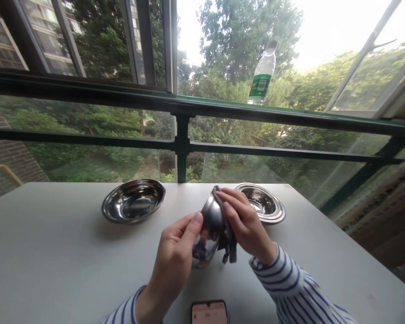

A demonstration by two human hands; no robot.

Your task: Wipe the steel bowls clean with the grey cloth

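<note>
Tilted on its side above the white table, a shiny metal bowl [207,234] is gripped at its left edge by my left hand [175,252], thumb on the outside. My right hand [245,218] presses a dark grey cloth [228,238] against the bowl's right side and rim, with the cloth's loose end hanging down. Fingers of the right hand are bent over the cloth at the top. The inside of the bowl is mostly turned out of sight.
A wide metal bowl [133,202] stands at the back left of the white table [60,261]. Behind my right hand sit nested metal bowls [273,211]. A phone [209,311] lies at the near edge. A plastic bottle [262,78] stands on the green railing [222,109].
</note>
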